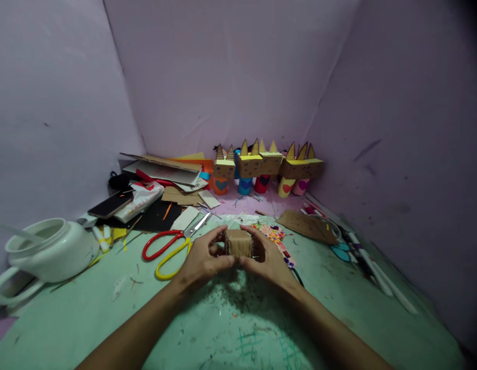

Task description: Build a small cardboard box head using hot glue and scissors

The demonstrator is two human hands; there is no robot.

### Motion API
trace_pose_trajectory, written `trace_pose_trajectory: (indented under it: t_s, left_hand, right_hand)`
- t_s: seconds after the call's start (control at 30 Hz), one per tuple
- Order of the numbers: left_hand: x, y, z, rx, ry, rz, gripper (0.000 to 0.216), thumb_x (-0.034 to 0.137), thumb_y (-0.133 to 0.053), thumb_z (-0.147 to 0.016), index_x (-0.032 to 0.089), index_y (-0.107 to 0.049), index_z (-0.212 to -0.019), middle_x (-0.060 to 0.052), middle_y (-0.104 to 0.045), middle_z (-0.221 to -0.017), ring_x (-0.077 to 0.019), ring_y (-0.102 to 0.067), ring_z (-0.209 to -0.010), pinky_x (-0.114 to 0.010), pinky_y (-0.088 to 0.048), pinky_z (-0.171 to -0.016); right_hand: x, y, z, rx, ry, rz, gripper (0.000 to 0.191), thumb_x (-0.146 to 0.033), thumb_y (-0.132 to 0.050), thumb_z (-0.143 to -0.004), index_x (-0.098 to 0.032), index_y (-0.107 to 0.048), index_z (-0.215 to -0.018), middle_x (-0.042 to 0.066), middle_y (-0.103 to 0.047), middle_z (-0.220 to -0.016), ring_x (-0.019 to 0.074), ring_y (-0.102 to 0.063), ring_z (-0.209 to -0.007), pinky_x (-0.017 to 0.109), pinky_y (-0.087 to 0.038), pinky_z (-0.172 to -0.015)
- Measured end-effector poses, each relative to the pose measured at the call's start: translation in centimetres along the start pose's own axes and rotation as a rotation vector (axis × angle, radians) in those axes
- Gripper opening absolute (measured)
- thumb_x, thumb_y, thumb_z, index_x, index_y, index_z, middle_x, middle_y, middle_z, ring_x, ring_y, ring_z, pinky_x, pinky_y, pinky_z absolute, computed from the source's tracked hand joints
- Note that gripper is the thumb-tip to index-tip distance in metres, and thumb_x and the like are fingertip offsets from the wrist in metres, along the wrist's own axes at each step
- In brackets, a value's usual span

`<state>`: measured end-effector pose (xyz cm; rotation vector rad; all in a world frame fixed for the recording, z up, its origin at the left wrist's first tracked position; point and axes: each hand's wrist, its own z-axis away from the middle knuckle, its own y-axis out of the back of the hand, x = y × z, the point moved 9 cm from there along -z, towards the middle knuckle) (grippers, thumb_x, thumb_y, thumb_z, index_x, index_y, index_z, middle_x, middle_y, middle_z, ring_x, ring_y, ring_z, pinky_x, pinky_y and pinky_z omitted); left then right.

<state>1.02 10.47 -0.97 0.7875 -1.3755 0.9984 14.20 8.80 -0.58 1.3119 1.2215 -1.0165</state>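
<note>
Between both hands is a small brown cardboard box [239, 243], held a little above the green table. My left hand [206, 254] grips its left side, thumb at the near lower edge and fingers at the far side. On the opposite side my right hand [268, 255] closes on it in the same way. Scissors [177, 246] with one red and one yellow handle lie beside my left hand, blades pointing away. Behind my right hand lies a patch of small colourful pieces [274, 235], partly hidden by it.
Several cardboard cat-like figures [253, 167] on coloured tubes stand along the back wall. A white teapot-like pot [53, 249] sits far left. Cardboard and paper sheets [165, 172] and a dark phone [111, 203] are piled back left. Markers [371, 262] and a cardboard piece [307, 226] lie right.
</note>
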Motion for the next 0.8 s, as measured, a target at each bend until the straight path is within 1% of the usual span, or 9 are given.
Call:
trace_pose_trajectory:
  t_s: [0.1,0.2,0.3,0.37,0.5,0.57,0.67,0.8]
  left_hand:
    - [0.6,-0.3,0.2,0.037,-0.006,-0.053,0.084,0.020,-0.070,-0.052,0.006,-0.045,-0.131,-0.019,-0.061,-0.119,-0.0329,-0.064,-0.099,-0.036,-0.051,-0.078]
    - [1.1,-0.3,0.3,0.100,-0.015,-0.091,0.078,0.015,-0.065,-0.048,0.007,-0.050,-0.124,-0.017,-0.063,-0.113,-0.0320,-0.064,-0.096,-0.036,-0.052,-0.078]
    - [1.3,-0.3,0.3,0.137,-0.018,-0.106,0.075,0.014,-0.062,-0.046,0.008,-0.052,-0.120,-0.015,-0.064,-0.108,-0.0308,-0.064,-0.096,-0.034,-0.052,-0.076]
    - [1.3,-0.3,0.3,0.129,-0.013,-0.110,0.077,0.016,-0.062,-0.047,0.007,-0.050,-0.123,-0.015,-0.065,-0.108,-0.0304,-0.064,-0.096,-0.033,-0.052,-0.076]
    - [1.0,-0.5,0.4,0.055,0.022,-0.117,0.086,0.022,-0.064,-0.051,0.004,-0.042,-0.132,-0.016,-0.065,-0.108,-0.0305,-0.065,-0.093,-0.036,-0.051,-0.077]
    - [0.9,-0.5,0.4,0.044,0.028,-0.120,0.087,0.022,-0.063,-0.051,0.003,-0.041,-0.133,-0.017,-0.064,-0.109,-0.0309,-0.065,-0.093,-0.036,-0.051,-0.078]
    - [0.9,-0.3,0.2,0.055,0.019,-0.130,0.086,0.019,-0.062,-0.051,0.002,-0.042,-0.133,-0.018,-0.065,-0.108,-0.0318,-0.064,-0.095,-0.036,-0.051,-0.076]
    - [1.4,-0.6,0.1,0.029,-0.012,-0.161,0.086,0.015,-0.061,-0.049,0.002,-0.043,-0.132,-0.017,-0.066,-0.106,-0.0314,-0.064,-0.092,-0.036,-0.050,-0.073]
  right_hand:
    - [0.2,-0.3,0.1,0.017,-0.015,0.007,0.063,-0.020,-0.065,-0.056,-0.019,-0.050,-0.117,0.006,-0.068,-0.089,0.0230,-0.067,-0.081,0.035,-0.054,-0.072]
    - [0.1,-0.5,0.2,0.061,-0.019,0.031,0.059,-0.016,-0.063,-0.055,-0.021,-0.049,-0.112,0.003,-0.068,-0.085,0.0200,-0.067,-0.074,0.030,-0.053,-0.065]
    - [-0.1,-0.5,0.2,0.080,-0.008,0.027,0.057,-0.014,-0.060,-0.055,-0.021,-0.048,-0.111,0.003,-0.068,-0.088,0.0190,-0.067,-0.075,0.028,-0.053,-0.065]
    - [-0.2,-0.6,0.2,0.061,0.001,0.014,0.057,-0.014,-0.060,-0.056,-0.022,-0.048,-0.112,0.004,-0.068,-0.091,0.0194,-0.067,-0.078,0.028,-0.053,-0.066]
    - [-0.5,-0.6,0.1,-0.001,0.024,-0.017,0.058,-0.023,-0.066,-0.060,-0.021,-0.047,-0.115,0.006,-0.069,-0.093,0.0217,-0.068,-0.083,0.032,-0.054,-0.070]
    - [-0.3,-0.5,0.1,0.009,0.012,-0.009,0.057,-0.025,-0.067,-0.060,-0.021,-0.048,-0.114,0.006,-0.069,-0.092,0.0223,-0.068,-0.083,0.033,-0.054,-0.071]
    - [-0.2,-0.4,0.1,0.034,-0.009,-0.016,0.054,-0.023,-0.063,-0.060,-0.021,-0.048,-0.112,0.006,-0.070,-0.091,0.0217,-0.068,-0.081,0.033,-0.054,-0.070]
    - [-0.8,-1.0,0.3,-0.021,0.021,-0.081,0.057,-0.018,-0.059,-0.058,-0.021,-0.045,-0.113,0.008,-0.068,-0.099,0.0211,-0.068,-0.088,0.032,-0.054,-0.074]
